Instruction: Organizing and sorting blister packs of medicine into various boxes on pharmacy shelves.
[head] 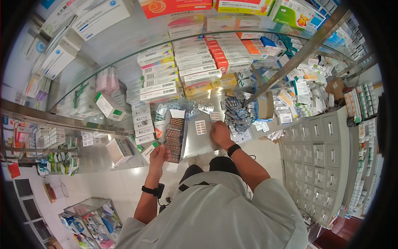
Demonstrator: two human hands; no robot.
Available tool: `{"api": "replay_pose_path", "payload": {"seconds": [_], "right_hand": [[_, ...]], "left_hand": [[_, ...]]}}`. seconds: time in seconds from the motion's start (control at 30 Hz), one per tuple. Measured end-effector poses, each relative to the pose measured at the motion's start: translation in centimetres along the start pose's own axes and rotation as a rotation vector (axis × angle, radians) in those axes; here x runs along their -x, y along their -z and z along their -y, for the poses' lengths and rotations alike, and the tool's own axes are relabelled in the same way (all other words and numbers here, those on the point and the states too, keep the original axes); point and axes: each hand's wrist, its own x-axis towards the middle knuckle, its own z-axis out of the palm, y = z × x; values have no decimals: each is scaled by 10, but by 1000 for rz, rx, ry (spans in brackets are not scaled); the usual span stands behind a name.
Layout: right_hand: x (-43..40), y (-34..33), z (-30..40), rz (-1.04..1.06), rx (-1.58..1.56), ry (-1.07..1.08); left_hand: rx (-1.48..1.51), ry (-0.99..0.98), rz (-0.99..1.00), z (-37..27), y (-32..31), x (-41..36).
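Note:
My left hand (159, 154) grips the near left edge of a long open carton (183, 137). Packed inside it are many reddish-brown blister packs (174, 133), and its white end flap stands up at the far end. On the metal counter (197, 149) to the right lies a single blister pack of orange-brown capsules (200, 127). My right hand (221, 133) is lowered to the counter with curled fingers, right at a second, similar blister pack (214, 116). Whether those fingers pinch that pack or only touch it is hidden.
A heap of dark blister packs (237, 113) lies right of my right hand. Stacked medicine boxes (196, 67) rise behind, under a glass shelf (149, 46). A slanting metal post (286, 65) crosses at right. A white-and-green box (150, 152) sits beside my left hand. Grey drawers (314, 162) stand at right.

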Motion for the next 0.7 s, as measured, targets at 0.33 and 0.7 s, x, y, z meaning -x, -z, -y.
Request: {"api": "replay_pose_path", "payload": {"seconds": [0.33, 0.7], "right_hand": [[-9, -13, -27, -26, -6, 129], [-11, -3, -18, 167, 31, 191]], "left_hand": [[15, -9, 47, -1, -27, -1], [10, 3, -34, 6, -32, 2]]}}
